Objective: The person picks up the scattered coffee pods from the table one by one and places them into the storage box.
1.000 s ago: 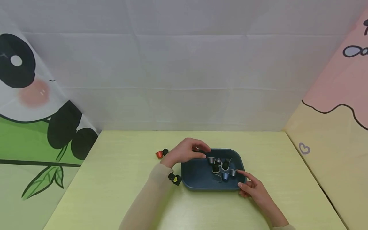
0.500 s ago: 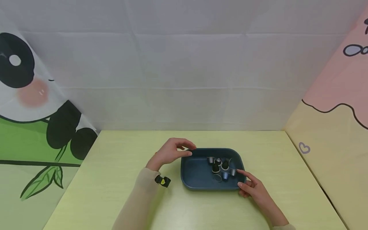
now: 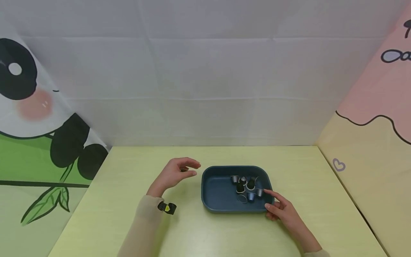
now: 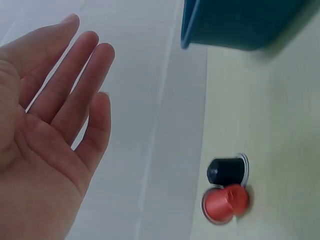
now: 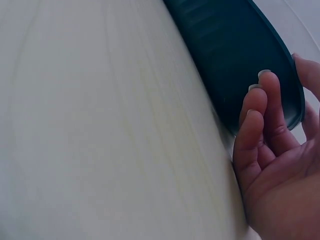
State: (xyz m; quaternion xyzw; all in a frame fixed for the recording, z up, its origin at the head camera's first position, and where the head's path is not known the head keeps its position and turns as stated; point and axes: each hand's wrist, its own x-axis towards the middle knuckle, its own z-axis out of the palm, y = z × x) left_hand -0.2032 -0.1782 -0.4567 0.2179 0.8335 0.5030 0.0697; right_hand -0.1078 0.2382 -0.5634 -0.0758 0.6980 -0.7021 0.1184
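In the head view my left hand (image 3: pixel 174 175) hovers left of the tray, thumb and fingers apart and holding nothing. A black coffee capsule (image 4: pixel 226 171) and red capsules (image 4: pixel 220 204) lie together on the table near it, clear in the left wrist view; in the head view the hand mostly covers them. My right hand (image 3: pixel 282 210) holds the dark blue tray (image 3: pixel 215 196) at its right end, thumb and forefinger over the rim, the other fingers outside against the wall (image 5: pixel 220 65). Several silver, black and blue capsules (image 3: pixel 251 197) sit in the tray's right half.
The pale yellow table (image 3: pixel 205 235) runs back to a white cloth wall (image 3: pixel 205 117). Printed panels with cartoon shapes stand at the left (image 3: pixel 38 200) and right (image 3: pixel 369 171).
My left hand has moved leftward from over the tray's far edge to the table area beside it. The right hand, the tray and its capsules stay in place.
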